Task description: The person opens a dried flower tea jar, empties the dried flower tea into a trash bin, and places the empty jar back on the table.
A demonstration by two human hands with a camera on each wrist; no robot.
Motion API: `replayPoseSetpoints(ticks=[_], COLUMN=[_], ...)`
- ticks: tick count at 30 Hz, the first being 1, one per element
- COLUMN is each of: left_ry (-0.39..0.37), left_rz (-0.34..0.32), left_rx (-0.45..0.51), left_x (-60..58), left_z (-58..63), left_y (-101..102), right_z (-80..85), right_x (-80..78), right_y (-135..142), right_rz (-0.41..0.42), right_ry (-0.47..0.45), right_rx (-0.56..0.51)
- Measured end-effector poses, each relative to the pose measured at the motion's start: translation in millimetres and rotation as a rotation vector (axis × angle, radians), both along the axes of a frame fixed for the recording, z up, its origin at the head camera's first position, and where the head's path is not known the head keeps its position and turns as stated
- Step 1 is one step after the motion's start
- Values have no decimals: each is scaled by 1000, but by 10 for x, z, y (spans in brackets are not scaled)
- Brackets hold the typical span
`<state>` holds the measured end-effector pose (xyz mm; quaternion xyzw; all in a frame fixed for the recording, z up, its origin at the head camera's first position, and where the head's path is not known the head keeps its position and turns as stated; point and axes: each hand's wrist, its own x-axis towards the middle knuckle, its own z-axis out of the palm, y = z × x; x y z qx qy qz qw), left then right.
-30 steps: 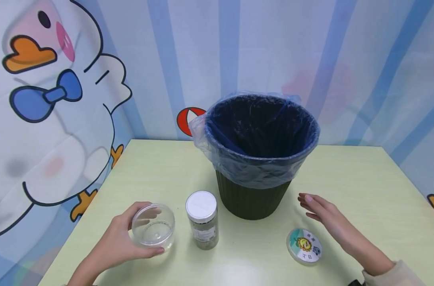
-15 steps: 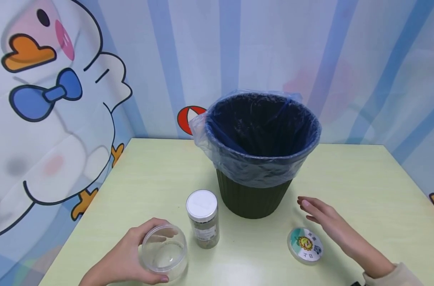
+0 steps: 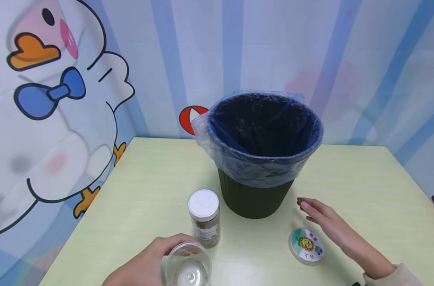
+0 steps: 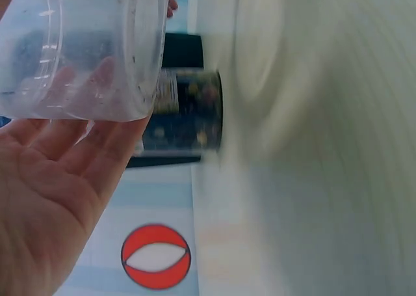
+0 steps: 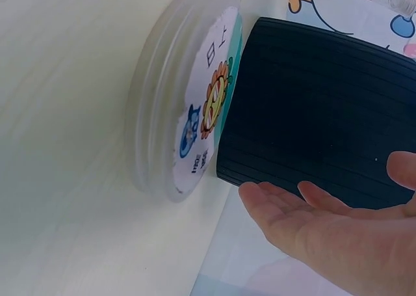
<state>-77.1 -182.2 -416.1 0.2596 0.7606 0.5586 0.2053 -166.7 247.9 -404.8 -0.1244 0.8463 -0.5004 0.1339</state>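
Observation:
My left hand [image 3: 145, 262] grips a clear plastic tub [image 3: 189, 266] by its side, near the front edge of the view. The tub has no lid, and small dark specks cling inside it; the left wrist view has the tub [image 4: 84, 55] with fingers behind its wall, apart from the table. Just beyond it stands a white-capped clear jar [image 3: 204, 218] with a label and dark contents. My right hand [image 3: 331, 224] hovers with relaxed fingers and holds nothing. Below it a round lid [image 3: 306, 246] with a sunflower sticker lies flat on the table; in the right wrist view the lid [image 5: 188, 101] looms close.
A dark ribbed trash bin [image 3: 256, 194] lined with a translucent blue bag [image 3: 260, 171] stands mid-table, its mouth facing up. The pale table [image 3: 149, 171] ends at a cartoon-printed backdrop [image 3: 274, 47] behind and at the sides.
My left hand has carried the tub to the right and toward me, now in front of the jar. My right hand, the lid and the bin stay almost where they were.

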Motion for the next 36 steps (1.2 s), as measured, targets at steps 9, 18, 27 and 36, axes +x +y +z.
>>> replayPoseSetpoints(ticks=[9, 18, 27, 36], left_ry=[55, 171, 275, 283], left_rz=[-71, -46, 79, 123], left_rx=[47, 90, 100, 7], left_x=[-21, -15, -11, -105], left_z=[-92, -127, -134, -97], left_y=[287, 598, 914, 1181], right_z=[2, 12, 12, -1], right_x=[18, 29, 40, 33], right_y=[-41, -71, -77, -88], right_rz=[18, 32, 44, 50], right_ry=[-28, -19, 39, 79], right_rx=[50, 59, 70, 78])
